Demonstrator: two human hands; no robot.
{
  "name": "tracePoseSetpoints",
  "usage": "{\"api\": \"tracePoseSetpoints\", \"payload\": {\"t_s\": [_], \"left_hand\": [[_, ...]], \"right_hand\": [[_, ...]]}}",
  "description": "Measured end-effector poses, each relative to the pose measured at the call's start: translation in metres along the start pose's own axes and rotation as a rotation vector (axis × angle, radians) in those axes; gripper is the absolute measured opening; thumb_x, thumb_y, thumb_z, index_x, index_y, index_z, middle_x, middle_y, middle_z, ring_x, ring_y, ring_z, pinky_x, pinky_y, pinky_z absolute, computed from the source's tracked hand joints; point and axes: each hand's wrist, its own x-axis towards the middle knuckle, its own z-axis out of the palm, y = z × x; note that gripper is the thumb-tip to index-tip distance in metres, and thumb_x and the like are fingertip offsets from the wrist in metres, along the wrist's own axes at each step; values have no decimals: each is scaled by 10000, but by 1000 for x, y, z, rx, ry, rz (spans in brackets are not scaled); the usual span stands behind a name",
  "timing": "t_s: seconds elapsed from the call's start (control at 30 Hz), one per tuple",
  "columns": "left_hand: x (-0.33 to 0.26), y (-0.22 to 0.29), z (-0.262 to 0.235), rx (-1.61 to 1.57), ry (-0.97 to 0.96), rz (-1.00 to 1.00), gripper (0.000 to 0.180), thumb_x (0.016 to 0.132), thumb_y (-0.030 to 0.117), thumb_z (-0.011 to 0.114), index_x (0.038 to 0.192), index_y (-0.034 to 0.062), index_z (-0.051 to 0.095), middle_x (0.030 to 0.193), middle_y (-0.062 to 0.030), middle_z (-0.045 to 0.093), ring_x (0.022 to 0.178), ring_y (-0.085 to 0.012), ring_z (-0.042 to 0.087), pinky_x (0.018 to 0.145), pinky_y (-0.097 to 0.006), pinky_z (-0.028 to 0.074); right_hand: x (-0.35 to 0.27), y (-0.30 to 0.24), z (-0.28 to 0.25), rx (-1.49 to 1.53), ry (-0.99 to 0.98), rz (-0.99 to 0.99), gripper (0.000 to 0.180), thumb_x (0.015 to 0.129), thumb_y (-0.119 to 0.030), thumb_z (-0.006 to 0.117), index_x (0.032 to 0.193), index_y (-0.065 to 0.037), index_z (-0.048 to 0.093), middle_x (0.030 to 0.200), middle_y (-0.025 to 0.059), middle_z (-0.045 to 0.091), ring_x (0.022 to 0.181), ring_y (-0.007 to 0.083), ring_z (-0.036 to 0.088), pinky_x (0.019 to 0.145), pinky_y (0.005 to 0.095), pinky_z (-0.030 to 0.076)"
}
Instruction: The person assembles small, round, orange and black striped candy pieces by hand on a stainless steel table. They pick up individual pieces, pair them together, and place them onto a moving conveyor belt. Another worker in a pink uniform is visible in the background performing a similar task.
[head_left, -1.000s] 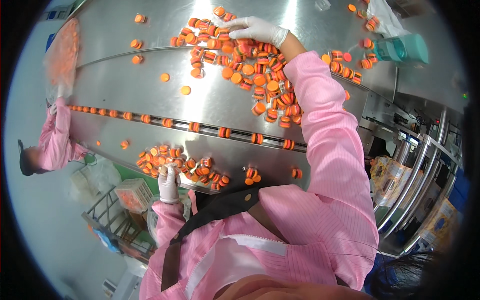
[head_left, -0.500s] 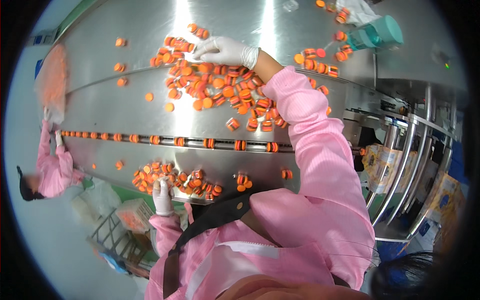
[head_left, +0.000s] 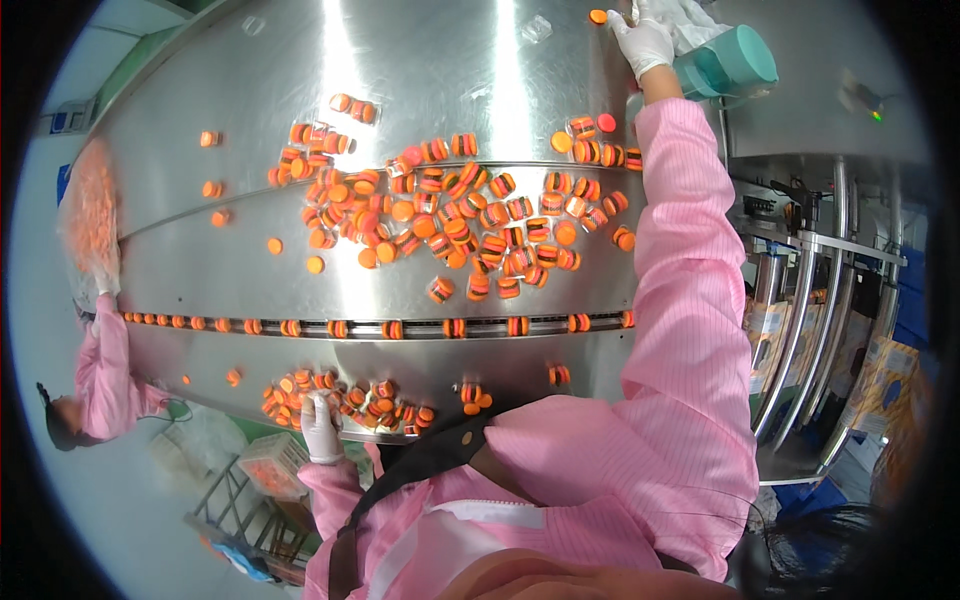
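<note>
My left hand (head_left: pixel 321 430), in a white glove, is at the table's near edge, fingers closed against a small heap of orange, burger-shaped sweets (head_left: pixel 380 405); whatever it pinches is hidden. At the far right, my gloved right hand (head_left: pixel 647 45) reaches to a crumpled white cloth (head_left: pixel 692 25), thumb apart and fingertips partly cut off by the picture's upper rim. Just beside that hand lie a single orange sweet (head_left: pixel 598 17) and a tipped teal container (head_left: pixel 735 62). A larger pile of clear-wrapped sweets (head_left: pixel 455 228) spreads across the steel table's middle.
A narrow conveyor (head_left: pixel 360 329) carries spaced sweets across the steel table (head_left: pixel 250 285). To the left, a co-worker (head_left: pixel 100 365) in pink stands by a clear bag of orange sweets (head_left: pixel 95 215). Machinery with metal rails (head_left: pixel 800 340) is on the right. A white crate (head_left: pixel 275 465) sits below.
My right hand has moved from the middle pile to the cloth at the far right. My left hand stays by the near heap. The view has shifted slightly.
</note>
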Motion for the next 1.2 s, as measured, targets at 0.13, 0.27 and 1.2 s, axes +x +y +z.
{"api": "tracePoseSetpoints", "payload": {"t_s": [0.13,0.27,1.2], "left_hand": [[1,1,0,-35,31,-38,223,967,266,488,991,53,546,655,20,485,486,-41,374,409,-188,278],[-2,8,1,21,59,-74,205,963,241,494,989,47,553,707,6,528,497,-40,388,429,-190,304],[-38,3,-21,-38,56,30,356,924,427,533,1037,91,576,703,40,482,521,-40,387,450,-183,283]], "right_hand": [[9,-5,11,-176,-266,89,575,827,-496,562,1185,-47,551,1182,210,553,1122,395,476,969,444,366],[11,-49,-6,-240,-501,104,466,849,-488,536,978,-48,620,1053,201,596,1031,375,514,891,456,396],[-106,-170,12,401,-461,-412,382,802,-355,646,1074,-91,603,986,140,621,930,335,588,808,390,471]]}}
